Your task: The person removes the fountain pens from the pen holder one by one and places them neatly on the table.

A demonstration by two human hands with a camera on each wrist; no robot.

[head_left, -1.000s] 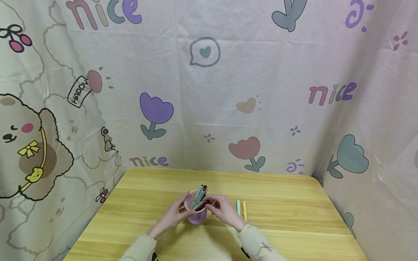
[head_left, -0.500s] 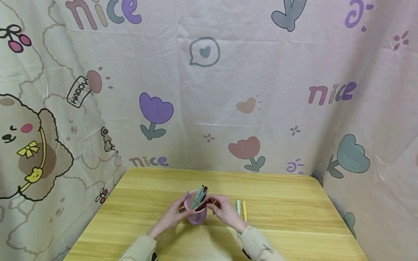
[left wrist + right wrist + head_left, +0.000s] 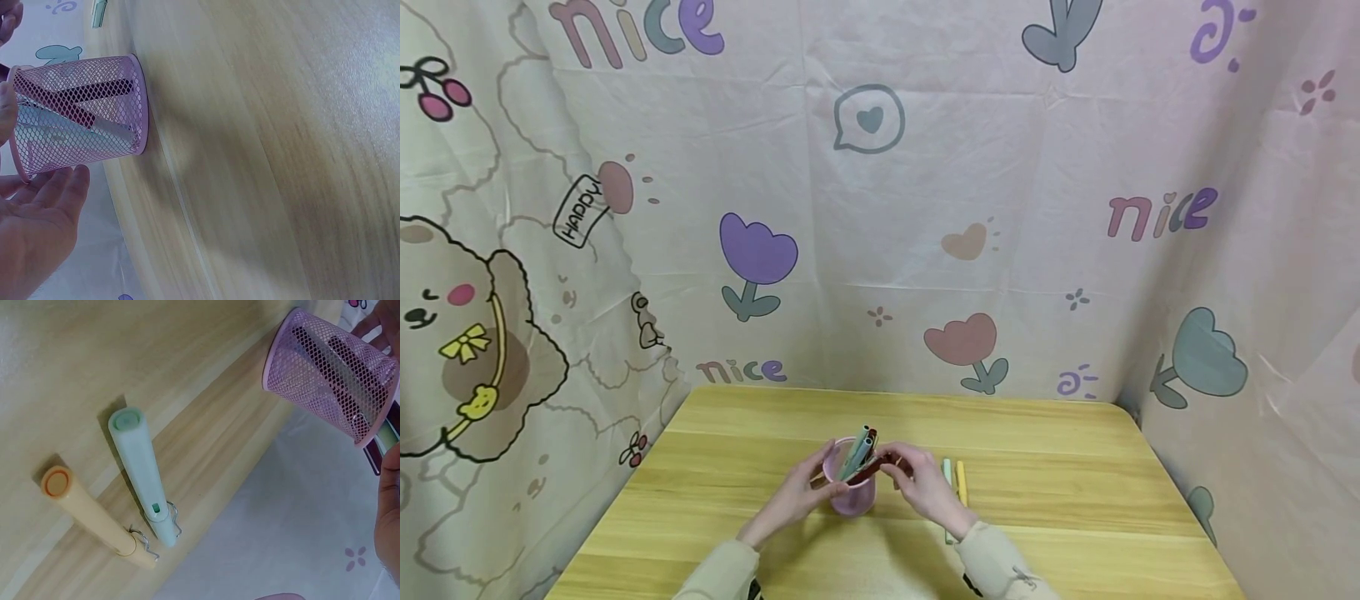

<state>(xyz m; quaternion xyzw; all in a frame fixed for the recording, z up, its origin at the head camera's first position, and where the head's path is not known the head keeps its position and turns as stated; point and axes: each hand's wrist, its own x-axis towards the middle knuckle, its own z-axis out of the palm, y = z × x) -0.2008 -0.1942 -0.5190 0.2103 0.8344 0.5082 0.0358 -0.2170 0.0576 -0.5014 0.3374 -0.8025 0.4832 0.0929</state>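
A pink mesh pen cup (image 3: pixel 853 503) stands on the wooden table. My left hand (image 3: pixel 801 485) holds it by the upper part, thumb on the near side and fingers round the far side. Several pens, among them a pale green pen (image 3: pixel 854 457), lean inside and stick out past the rim. At the cup's right side my right hand (image 3: pixel 928 487) pinches a dark red pen (image 3: pixel 867 472) that slants over the rim. In the left wrist view, dark red and pale pens show through the mesh cup (image 3: pixel 81 119). The right fingertips are partly hidden.
To the right of the cup, a mint green highlighter (image 3: pixel 140 465) and a yellow-orange highlighter (image 3: pixel 94 515), each with a wire clip, lie on the table (image 3: pixel 1060 475). A printed cloth (image 3: pixel 880 200) hangs behind the table and along its sides.
My right hand has shifted slightly right, and more of the dark red pen shows between it and the cup. The left hand and the cup have stayed in place.
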